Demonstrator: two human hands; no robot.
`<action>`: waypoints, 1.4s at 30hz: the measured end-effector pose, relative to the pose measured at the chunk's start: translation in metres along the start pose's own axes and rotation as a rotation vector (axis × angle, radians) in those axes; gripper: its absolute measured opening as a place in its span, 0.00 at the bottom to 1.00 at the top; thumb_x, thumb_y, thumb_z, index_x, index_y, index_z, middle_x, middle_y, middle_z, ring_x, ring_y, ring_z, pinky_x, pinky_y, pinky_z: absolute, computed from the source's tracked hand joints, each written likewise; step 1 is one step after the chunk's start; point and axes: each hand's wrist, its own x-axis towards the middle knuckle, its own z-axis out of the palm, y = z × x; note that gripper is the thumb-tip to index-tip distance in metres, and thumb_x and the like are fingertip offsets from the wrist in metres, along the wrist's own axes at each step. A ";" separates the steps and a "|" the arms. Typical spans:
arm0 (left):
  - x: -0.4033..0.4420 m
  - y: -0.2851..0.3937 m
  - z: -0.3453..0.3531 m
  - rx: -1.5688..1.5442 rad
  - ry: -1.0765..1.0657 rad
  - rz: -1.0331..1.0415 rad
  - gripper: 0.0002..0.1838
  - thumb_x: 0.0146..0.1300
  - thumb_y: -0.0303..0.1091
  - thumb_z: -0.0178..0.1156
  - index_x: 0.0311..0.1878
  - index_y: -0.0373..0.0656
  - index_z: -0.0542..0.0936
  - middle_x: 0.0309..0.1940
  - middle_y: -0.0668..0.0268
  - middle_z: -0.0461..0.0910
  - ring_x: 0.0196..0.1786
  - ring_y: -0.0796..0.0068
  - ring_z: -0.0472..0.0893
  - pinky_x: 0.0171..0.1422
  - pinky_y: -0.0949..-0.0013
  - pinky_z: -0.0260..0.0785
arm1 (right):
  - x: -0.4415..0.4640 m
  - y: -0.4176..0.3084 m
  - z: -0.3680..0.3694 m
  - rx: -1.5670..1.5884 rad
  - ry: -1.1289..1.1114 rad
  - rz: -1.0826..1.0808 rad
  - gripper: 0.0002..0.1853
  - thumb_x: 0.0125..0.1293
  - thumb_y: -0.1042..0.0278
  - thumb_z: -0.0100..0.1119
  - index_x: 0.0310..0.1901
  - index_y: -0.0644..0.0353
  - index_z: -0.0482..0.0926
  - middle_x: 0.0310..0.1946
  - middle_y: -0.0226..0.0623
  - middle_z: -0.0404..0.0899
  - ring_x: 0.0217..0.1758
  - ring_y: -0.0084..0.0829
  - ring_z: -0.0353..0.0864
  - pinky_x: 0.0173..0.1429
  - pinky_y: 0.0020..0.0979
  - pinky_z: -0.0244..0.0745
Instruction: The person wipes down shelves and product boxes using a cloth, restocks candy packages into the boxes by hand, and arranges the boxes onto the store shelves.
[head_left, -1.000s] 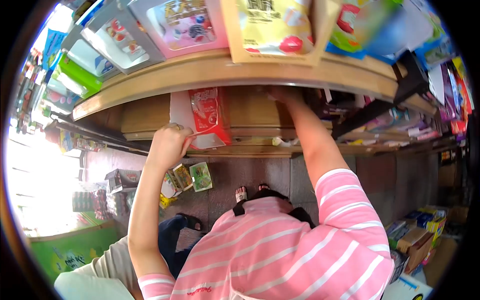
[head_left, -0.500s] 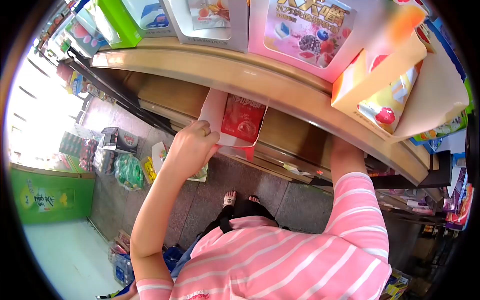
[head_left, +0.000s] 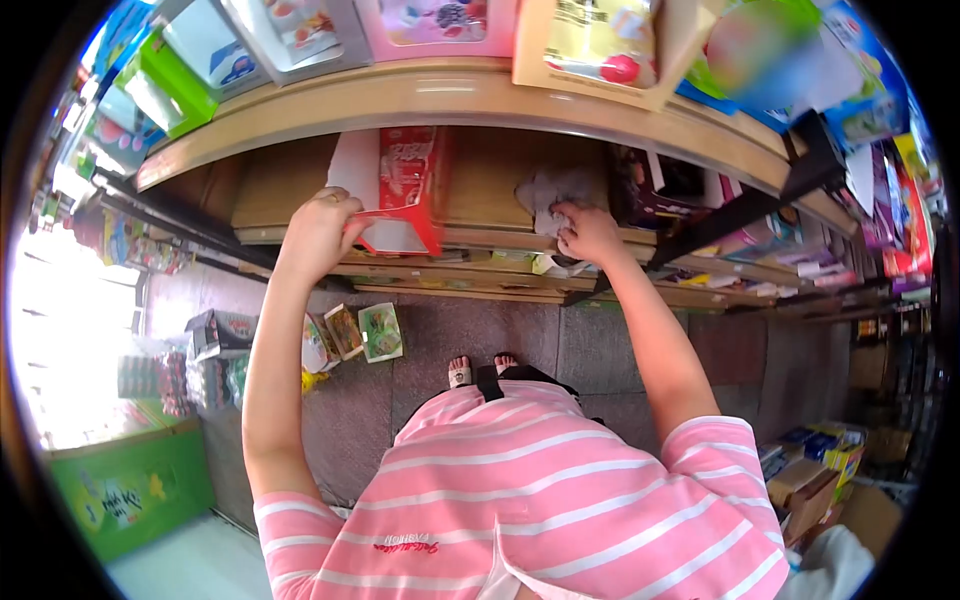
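My left hand pinches the near left edge of a red and white open box, which stands on the lower wooden shelf with a red packet inside. Farther right on that shelf, my right hand has its fingers closed on a crumpled greyish cloth. The cloth lies on the bare wood, left of some dark boxes.
Above runs an upper shelf with window-fronted boxes, including a yellow one. A black shelf post stands at the right. Small open boxes and wrapped packs sit on the floor at the left.
My right hand was deep under the upper shelf and now shows near the shelf's front edge with the cloth. My left hand stays on the red box. The view has swung back to the right.
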 end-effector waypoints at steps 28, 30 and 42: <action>0.017 0.029 -0.003 -0.006 0.017 0.177 0.13 0.52 0.37 0.61 0.39 0.41 0.77 0.43 0.55 0.76 0.47 0.55 0.74 0.63 0.51 0.53 | -0.011 0.000 0.012 2.107 -0.242 0.525 0.19 0.63 0.56 0.50 0.50 0.59 0.71 0.46 0.44 0.75 0.47 0.42 0.76 0.49 0.40 0.73; 0.019 0.036 -0.002 -0.009 0.057 0.200 0.14 0.52 0.37 0.61 0.40 0.41 0.77 0.45 0.55 0.75 0.48 0.54 0.73 0.63 0.52 0.54 | 0.003 -0.004 0.013 1.777 -0.128 0.631 0.19 0.61 0.56 0.51 0.50 0.60 0.70 0.45 0.47 0.74 0.46 0.45 0.76 0.47 0.41 0.73; 0.005 0.053 -0.001 -0.001 0.269 0.214 0.19 0.49 0.33 0.63 0.46 0.43 0.75 0.55 0.55 0.68 0.57 0.51 0.67 0.64 0.48 0.52 | -0.011 -0.054 0.020 -0.269 0.112 0.424 0.41 0.37 0.32 0.61 0.53 0.45 0.71 0.65 0.39 0.54 0.68 0.47 0.48 0.56 0.61 0.55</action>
